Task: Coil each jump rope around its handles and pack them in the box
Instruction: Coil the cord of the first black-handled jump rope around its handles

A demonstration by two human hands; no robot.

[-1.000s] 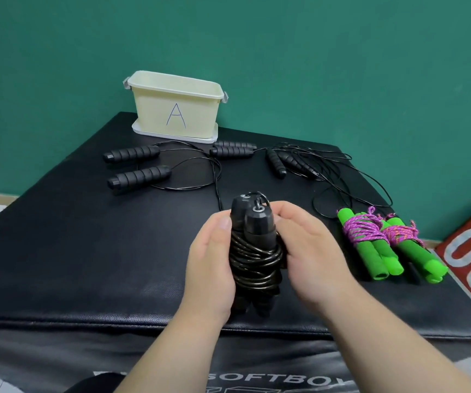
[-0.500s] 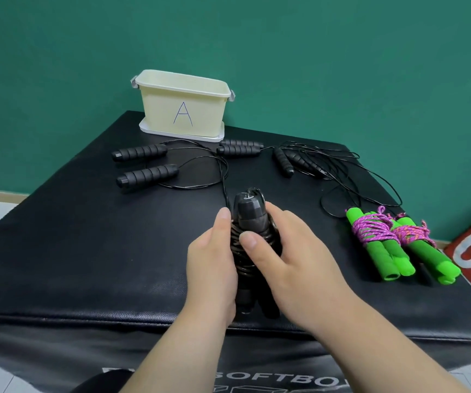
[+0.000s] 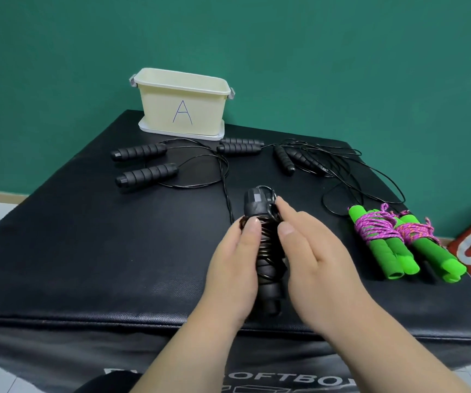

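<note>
Left hand (image 3: 234, 268) gripping coiled rope (image 3: 268, 242), right hand (image 3: 319, 259) flat against it, loose ropes (image 3: 146, 175) before box (image 3: 157, 109), 2 green bundles (image 3: 384, 248)

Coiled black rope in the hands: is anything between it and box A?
Nothing upright: loose black cord and two ribbed black handles lie flat on the mat between the coiled black rope and the box; lifted over them, the path looks clear. Its top looks open.
</note>
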